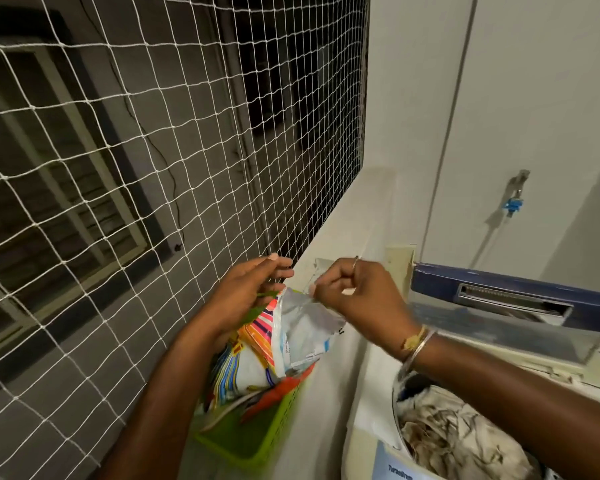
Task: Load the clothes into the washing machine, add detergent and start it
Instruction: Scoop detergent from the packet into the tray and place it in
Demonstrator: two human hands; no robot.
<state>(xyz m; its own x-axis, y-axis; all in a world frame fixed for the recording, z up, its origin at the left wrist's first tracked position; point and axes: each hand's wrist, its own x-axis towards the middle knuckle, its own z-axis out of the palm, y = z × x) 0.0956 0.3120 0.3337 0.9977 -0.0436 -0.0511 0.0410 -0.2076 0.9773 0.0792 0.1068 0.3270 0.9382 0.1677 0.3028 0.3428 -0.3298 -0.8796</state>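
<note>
A colourful detergent packet (284,337) stands in a green plastic basket (257,441) on the ledge by the net. My left hand (250,289) holds the packet's left top edge. My right hand (357,292) pinches its silvery inner flap, pulling the mouth apart. The top-loading washing machine (371,441) is at the lower right with its blue lid (499,289) raised. Pale patterned clothes (454,434) fill the drum below my right forearm.
A white safety net (153,168) covers the opening on the left above the ledge (354,233). A tap with a blue fitting (513,202) is on the white wall at the right. A thin pipe runs up that wall.
</note>
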